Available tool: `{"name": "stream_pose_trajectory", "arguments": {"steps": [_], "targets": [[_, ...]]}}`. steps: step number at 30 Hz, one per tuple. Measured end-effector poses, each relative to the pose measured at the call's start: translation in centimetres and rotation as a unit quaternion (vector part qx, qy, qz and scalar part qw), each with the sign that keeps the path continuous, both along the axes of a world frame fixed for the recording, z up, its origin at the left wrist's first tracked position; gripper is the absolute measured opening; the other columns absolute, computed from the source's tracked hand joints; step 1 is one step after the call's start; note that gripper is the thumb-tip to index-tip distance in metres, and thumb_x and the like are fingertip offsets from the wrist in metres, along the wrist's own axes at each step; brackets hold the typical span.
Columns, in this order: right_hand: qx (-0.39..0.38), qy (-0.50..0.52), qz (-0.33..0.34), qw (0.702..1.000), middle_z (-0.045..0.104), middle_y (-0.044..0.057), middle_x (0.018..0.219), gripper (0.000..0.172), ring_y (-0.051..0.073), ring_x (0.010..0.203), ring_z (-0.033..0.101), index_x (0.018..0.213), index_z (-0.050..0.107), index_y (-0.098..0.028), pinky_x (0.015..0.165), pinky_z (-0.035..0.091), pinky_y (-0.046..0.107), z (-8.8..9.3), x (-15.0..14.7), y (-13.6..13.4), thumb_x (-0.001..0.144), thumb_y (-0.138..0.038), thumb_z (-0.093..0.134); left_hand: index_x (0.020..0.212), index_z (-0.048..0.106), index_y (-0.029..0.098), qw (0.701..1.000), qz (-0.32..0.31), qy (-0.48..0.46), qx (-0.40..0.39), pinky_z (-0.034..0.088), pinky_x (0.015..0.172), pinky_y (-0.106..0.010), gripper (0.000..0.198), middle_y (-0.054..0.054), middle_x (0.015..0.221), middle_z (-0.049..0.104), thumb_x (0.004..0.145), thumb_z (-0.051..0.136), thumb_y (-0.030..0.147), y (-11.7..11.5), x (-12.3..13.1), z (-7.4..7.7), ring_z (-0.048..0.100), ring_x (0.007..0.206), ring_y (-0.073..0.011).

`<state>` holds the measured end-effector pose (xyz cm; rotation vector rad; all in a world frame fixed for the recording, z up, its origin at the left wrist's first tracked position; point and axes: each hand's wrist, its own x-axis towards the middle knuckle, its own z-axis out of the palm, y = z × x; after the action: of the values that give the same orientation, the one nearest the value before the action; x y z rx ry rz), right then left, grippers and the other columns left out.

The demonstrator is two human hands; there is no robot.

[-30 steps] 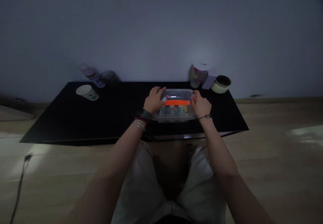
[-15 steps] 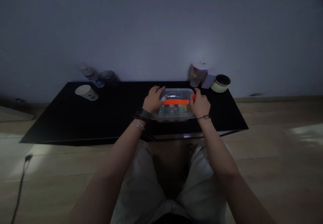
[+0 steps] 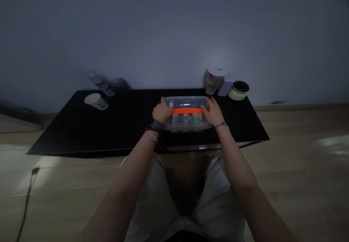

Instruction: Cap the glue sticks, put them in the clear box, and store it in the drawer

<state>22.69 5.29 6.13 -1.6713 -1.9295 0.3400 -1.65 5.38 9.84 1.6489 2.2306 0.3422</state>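
Note:
A clear plastic storage box [image 3: 188,126] with an orange handle [image 3: 187,111] across its lid sits near the front of the black table. Several small items with coloured labels show dimly through its side. My left hand [image 3: 162,111] is closed around the box's left end, its thumb over the lid's edge by the handle. At the opposite end, my right hand [image 3: 213,113] grips the box, with the thumb near the handle's right end and the fingers over the far corner. The lid lies on the box.
On the black table [image 3: 122,125], a paper cup [image 3: 96,101], a bottle [image 3: 102,83] and a dark round container [image 3: 120,86] stand left. At the back right are a lidded plastic cup [image 3: 214,81], a pale box [image 3: 225,88] and a cream pot [image 3: 238,91]. A wall rises behind.
My left hand has drawn back from the lid to the box's left end. My right hand's fingers have shifted left over the right end. The box stays in about the same place.

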Motion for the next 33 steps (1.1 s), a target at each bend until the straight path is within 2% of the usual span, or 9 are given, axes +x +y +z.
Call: {"name": "stream_pose_trajectory", "arguments": {"steps": [3,6,9,12,18,22,29,33], "targets": [[-0.031,-0.004,-0.026,0.999,0.043,0.017,0.155,0.058,0.034,0.14,0.045,0.15,0.047,-0.017,0.108,0.046,0.053,0.7,-0.3,-0.3,0.095,-0.037,0.044,0.139,0.048,0.014,0.999,0.003,0.031,-0.001,0.05,0.089,-0.046,0.06,-0.023,0.121,0.068,0.098,0.032,0.054,-0.2,0.2,0.5,0.067,0.112,-0.039],[-0.049,-0.012,-0.033,0.998,0.045,0.016,0.153,0.057,0.033,0.136,0.049,0.15,0.046,-0.018,0.106,0.048,0.053,1.3,-0.5,-0.6,0.096,-0.035,0.042,0.134,0.053,0.014,0.995,0.004,0.091,0.043,0.05,0.088,-0.045,0.056,-0.023,0.125,0.065,0.099,0.033,0.052,-0.9,0.7,0.9,0.066,0.111,-0.039],[-0.046,-0.001,-0.025,0.999,0.05,0.014,0.149,0.056,0.031,0.132,0.053,0.149,0.046,-0.019,0.105,0.049,0.051,1.5,-0.5,-0.8,0.096,-0.034,0.041,0.137,0.052,0.016,0.986,-0.008,0.138,0.094,0.051,0.085,-0.043,0.052,-0.021,0.131,0.061,0.1,0.033,0.046,-1.6,1.1,1.0,0.067,0.107,-0.0368],[-0.042,0.005,-0.027,0.999,0.055,0.012,0.145,0.054,0.03,0.127,0.057,0.148,0.047,-0.02,0.103,0.05,0.05,1.4,-0.5,-0.9,0.095,-0.032,0.041,0.141,0.049,0.019,0.982,-0.02,0.152,0.107,0.051,0.083,-0.042,0.049,-0.02,0.135,0.059,0.101,0.032,0.039,-1.9,1.0,0.9,0.068,0.104,-0.0336],[-0.038,-0.012,-0.037,0.999,0.058,0.012,0.14,0.052,0.029,0.122,0.059,0.146,0.048,-0.02,0.1,0.052,0.048,1.4,-0.6,-0.9,0.097,-0.029,0.035,0.143,0.047,0.015,0.982,-0.022,0.151,0.107,0.05,0.083,-0.042,0.049,-0.023,0.129,0.062,0.101,0.029,0.033,-1.5,0.9,0.4,0.068,0.105,-0.0349],[-0.035,-0.016,-0.044,0.998,0.06,0.013,0.138,0.051,0.03,0.116,0.062,0.145,0.05,-0.021,0.096,0.053,0.049,1.5,-0.6,-0.9,0.097,-0.029,0.035,0.134,0.053,0.008,0.984,-0.008,0.162,0.076,0.05,0.084,-0.044,0.05,-0.027,0.114,0.068,0.101,0.025,0.034,-1.0,1.0,0.2,0.068,0.107,-0.0372],[-0.055,-0.027,-0.06,0.996,0.06,0.01,0.138,0.051,0.029,0.11,0.065,0.146,0.05,-0.026,0.092,0.054,0.047,2.0,-0.9,-1.1,0.097,-0.029,0.035,0.123,0.058,0.008,0.989,0.007,0.146,-0.018,0.051,0.084,-0.044,0.054,-0.028,0.114,0.069,0.101,0.028,0.048,-1.3,0.6,1.5,0.069,0.107,-0.0375],[-0.068,-0.036,-0.065,0.995,0.058,0.01,0.14,0.051,0.029,0.109,0.065,0.147,0.049,-0.027,0.092,0.054,0.047,2.4,-1.0,-1.2,0.098,-0.03,0.035,0.122,0.058,0.009,0.988,0.028,0.154,0.01,0.052,0.082,-0.044,0.056,-0.028,0.11,0.07,0.102,0.025,0.05,-1.8,0.8,1.1,0.07,0.104,-0.0365]]}}
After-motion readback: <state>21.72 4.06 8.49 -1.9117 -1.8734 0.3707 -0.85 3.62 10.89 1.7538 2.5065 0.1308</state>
